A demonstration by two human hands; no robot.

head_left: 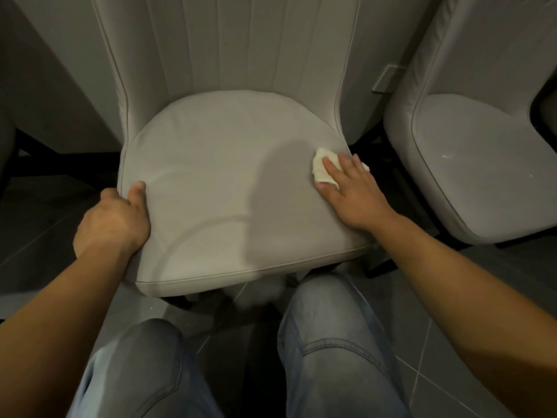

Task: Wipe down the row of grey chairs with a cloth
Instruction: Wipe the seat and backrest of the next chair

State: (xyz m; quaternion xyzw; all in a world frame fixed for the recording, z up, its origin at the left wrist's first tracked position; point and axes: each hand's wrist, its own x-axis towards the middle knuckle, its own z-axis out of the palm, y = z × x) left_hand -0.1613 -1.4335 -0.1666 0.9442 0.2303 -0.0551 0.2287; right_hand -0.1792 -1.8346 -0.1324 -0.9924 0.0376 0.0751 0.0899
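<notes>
Cloth (324,168) sits crumpled on the right side of the middle grey chair (217,182) seat, near its right edge, pinned under our right hand (352,191) w/ fingers straight, slightly spread and pressing flat on it; white fabric pokes out on the far and left side of the fingertips. Our left hand (116,218) grips the seat's left edge, thumb on top, fingers curled round the rim. Another grey chair (482,164) stands just beside on the right, over dark floor tiles (497,297).

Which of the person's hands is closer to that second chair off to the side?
The right hand. It presses the cloth on the near seat's right edge, just across the gap from the second chair. The left hand grips the seat's far left edge.
</notes>
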